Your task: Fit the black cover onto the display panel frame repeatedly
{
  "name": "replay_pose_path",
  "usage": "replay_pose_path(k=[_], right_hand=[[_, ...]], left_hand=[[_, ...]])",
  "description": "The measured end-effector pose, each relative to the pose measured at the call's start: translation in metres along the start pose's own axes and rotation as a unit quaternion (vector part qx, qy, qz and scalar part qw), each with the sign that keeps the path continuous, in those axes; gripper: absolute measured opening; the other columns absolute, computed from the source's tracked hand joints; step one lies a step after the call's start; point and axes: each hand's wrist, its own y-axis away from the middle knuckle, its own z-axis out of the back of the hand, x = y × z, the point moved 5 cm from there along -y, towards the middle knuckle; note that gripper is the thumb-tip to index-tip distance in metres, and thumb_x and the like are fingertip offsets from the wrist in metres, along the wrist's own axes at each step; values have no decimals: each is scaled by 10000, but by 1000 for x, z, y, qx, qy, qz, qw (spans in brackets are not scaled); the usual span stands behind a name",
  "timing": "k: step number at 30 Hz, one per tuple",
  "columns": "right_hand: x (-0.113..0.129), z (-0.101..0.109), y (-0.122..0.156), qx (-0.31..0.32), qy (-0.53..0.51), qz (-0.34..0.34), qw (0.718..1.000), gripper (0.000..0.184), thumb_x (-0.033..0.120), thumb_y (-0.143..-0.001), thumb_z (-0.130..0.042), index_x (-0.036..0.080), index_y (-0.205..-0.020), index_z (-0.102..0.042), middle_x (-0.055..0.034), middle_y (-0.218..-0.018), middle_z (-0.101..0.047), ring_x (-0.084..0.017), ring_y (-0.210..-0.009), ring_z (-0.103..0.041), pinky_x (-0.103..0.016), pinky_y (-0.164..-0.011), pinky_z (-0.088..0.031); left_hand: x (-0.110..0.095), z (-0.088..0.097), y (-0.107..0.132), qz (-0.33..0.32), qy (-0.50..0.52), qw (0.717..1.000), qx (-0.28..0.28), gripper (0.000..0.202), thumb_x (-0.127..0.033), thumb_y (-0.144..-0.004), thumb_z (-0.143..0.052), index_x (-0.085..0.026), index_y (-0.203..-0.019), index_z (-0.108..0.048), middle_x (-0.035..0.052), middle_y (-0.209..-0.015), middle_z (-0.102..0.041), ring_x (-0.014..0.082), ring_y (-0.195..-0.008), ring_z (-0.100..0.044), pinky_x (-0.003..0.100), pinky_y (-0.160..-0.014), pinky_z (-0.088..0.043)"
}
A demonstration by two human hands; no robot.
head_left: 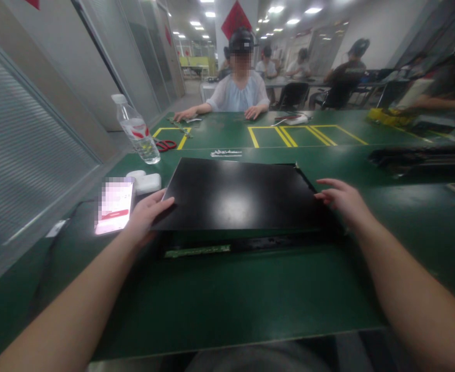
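A flat, glossy black LCD panel (235,194) lies raised over a dark frame (277,241) on the green table. Along the frame's near side, a strip of green circuit board (198,251) shows below the panel. My left hand (147,214) grips the panel's left edge, thumb on top and the other fingers partly hidden beneath. At the right edge is my right hand (339,201), its index finger stretched out and the others loosely bent. Its fingertips are close to the panel's corner; whether they touch it is unclear.
To the left are a lit phone (114,205), a white case (148,183), a water bottle (138,132) and red-handled scissors (167,145). Small white strips (226,153) lie behind the panel. Dark parts (424,161) sit at right. A person (239,88) sits opposite, hands on the table.
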Motion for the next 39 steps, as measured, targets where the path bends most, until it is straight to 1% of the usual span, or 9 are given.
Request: replay_pose_path(k=[2,7,12,17,22,26,28,33,39], right_hand=[[-3,1,-3,-6,-5,0,1000,419,260,-728,-656,210,-1129,-768,-72,-790,-762,-221,-736,-684,-307,-631,-491],[-8,2,-6,-18,-3,10,1000,362,272,-754,-638,220,-1089,-765,-68,-770,-757,-225,-726,-696,-309,-607,-490],[-12,3,-9,-28,6,20,999,302,266,-769,-645,235,-1043,-768,-58,-751,-750,-235,-765,-719,-318,-640,-506],[-13,4,-10,-32,30,34,998,278,269,-776,-661,256,-1030,-772,-55,-769,-757,-250,-789,-729,-348,-678,-541],[-9,4,-6,-33,58,28,997,308,272,-785,-656,247,-1065,-782,-60,-804,-770,-243,-788,-715,-353,-722,-560],[-7,4,-5,-27,104,36,994,324,287,-791,-663,245,-1084,-795,-57,-816,-777,-228,-727,-679,-360,-726,-539],[-6,4,-6,-27,115,42,992,318,284,-792,-665,243,-1077,-799,-56,-819,-779,-223,-710,-668,-361,-723,-527],[-8,4,-7,-25,110,55,992,290,269,-767,-685,251,-1031,-803,-48,-808,-778,-227,-715,-662,-356,-712,-514],[-10,4,-8,-24,112,53,992,290,254,-751,-690,255,-1016,-806,-43,-817,-781,-225,-714,-643,-365,-724,-498]], left_hand=[[3,2,-2,0,-6,1000,1,437,-261,-666,-986,-137,-1055,-828,90,-900,-870,203,-658,-785,226,-603,-600],[10,6,-5,0,-21,1000,6,426,-272,-719,-948,-148,-1106,-821,98,-923,-871,227,-690,-806,233,-584,-601],[8,-1,-2,30,-28,999,5,389,-218,-705,-933,-185,-1077,-823,89,-909,-868,214,-654,-798,242,-569,-611],[5,-5,1,43,-47,998,-14,441,-140,-694,-906,-169,-1121,-803,100,-909,-863,224,-662,-800,254,-577,-609],[6,-6,1,55,-48,997,-12,373,-108,-711,-876,-150,-1073,-796,97,-903,-859,215,-649,-787,259,-574,-602],[5,-6,0,48,-37,998,-18,296,-135,-732,-860,-174,-1021,-814,83,-875,-856,211,-656,-785,255,-586,-601],[6,-5,-1,48,-37,998,-19,296,-159,-733,-859,-188,-1026,-825,84,-866,-853,218,-651,-783,261,-585,-601],[8,-1,-3,51,-48,998,-11,385,-172,-700,-877,-190,-1081,-818,95,-869,-848,234,-662,-781,266,-561,-588],[7,-1,-2,50,-41,998,-19,326,-164,-690,-870,-202,-1011,-831,89,-860,-846,235,-645,-772,268,-542,-580]])
